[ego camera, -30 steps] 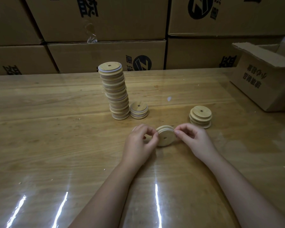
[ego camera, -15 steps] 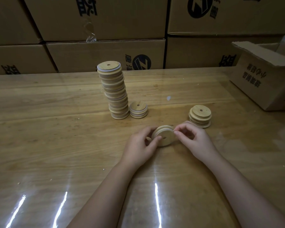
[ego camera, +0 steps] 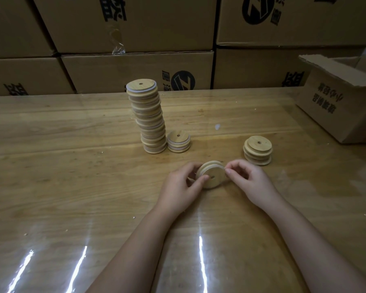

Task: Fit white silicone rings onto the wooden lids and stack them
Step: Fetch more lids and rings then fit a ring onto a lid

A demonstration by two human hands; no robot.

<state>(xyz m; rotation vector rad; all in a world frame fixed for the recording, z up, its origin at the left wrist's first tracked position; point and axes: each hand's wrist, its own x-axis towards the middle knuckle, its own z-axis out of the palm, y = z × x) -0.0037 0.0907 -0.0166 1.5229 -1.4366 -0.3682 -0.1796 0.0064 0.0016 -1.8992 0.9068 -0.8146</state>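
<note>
Stack (ego camera: 151, 123) behind held lid (ego camera: 215, 183) — carton (ego camera: 336, 111) at right.

Dim, warm light — white glare streaks on the table (ego camera: 51, 187), wide-angle bowing.

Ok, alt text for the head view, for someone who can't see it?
The left hand grips a wooden lid on edge while the right hand pinches its rim. On the table behind: a tall lid stack, a short stack, a third stack at right.

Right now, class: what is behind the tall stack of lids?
Behind the tall stack stand cardboard boxes, one with a round black logo. The stack hides part of that box's front.
</note>
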